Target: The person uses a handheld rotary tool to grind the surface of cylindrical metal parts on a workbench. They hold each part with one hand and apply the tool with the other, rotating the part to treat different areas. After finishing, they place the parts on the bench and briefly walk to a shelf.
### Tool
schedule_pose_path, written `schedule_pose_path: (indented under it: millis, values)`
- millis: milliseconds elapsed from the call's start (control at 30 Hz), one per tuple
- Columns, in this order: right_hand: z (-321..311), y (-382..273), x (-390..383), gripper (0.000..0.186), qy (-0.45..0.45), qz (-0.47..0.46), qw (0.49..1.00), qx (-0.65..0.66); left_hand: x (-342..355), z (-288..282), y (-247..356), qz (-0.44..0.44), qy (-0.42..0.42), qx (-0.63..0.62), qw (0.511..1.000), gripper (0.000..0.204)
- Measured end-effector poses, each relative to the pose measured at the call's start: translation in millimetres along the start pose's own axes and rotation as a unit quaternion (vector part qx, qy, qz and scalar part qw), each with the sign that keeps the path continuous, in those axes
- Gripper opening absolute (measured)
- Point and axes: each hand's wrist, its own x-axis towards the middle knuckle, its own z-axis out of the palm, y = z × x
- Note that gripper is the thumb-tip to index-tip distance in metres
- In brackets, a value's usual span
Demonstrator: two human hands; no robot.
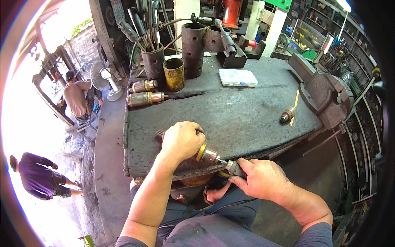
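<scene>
My left hand [184, 140] is wrapped round a motor armature held over the near edge of the dark workbench [230, 111]. Out past the thumb side shows the armature's copper-coloured end [210, 155] with a yellow band, and a toothed tip pokes out beyond the other side of the fist. Its thin shaft points toward my right hand [263, 177]. Between thumb and fingers, that hand grips a grey cylindrical metal part [235, 168] at the shaft's end. Whether the shaft is inside the grey part or only touches it, I cannot tell.
Two more armatures [146, 99] lie at the bench's left. Behind them stand a yellow can [174, 74] and metal tubes with tools. A white plastic box [238, 77] sits at the back. A geared part [289, 114] lies near the vise [329, 99]. Two people are off left.
</scene>
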Motion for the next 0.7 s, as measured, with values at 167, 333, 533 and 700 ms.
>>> schedule_pose_path:
  millis: [167, 333, 533, 700]
  values:
    - [1.9, 0.2, -1.1, 0.056, -0.024, -0.008, 1.0, -0.009, 1.0, -2.3, 2.3, -0.016, -0.01, 0.004, 1.0, 0.034]
    - [2.1, 0.8, -2.0, 0.055, 0.009, 0.002, 1.0, -0.001, 0.0, -3.8, 4.9, -0.021, -0.006, 0.003, 1.0, 0.035]
    - [2.0, 2.6, -3.4, 0.054, 0.034, -0.001, 0.999, -0.001, 1.0, -4.1, 6.1, -0.025, -0.007, -0.009, 1.0, 0.035]
    - [2.0, 3.6, -4.4, 0.056, 0.01, -0.002, 1.0, 0.005, 1.4, -5.4, 7.4, -0.038, -0.01, -0.001, 0.999, 0.035]
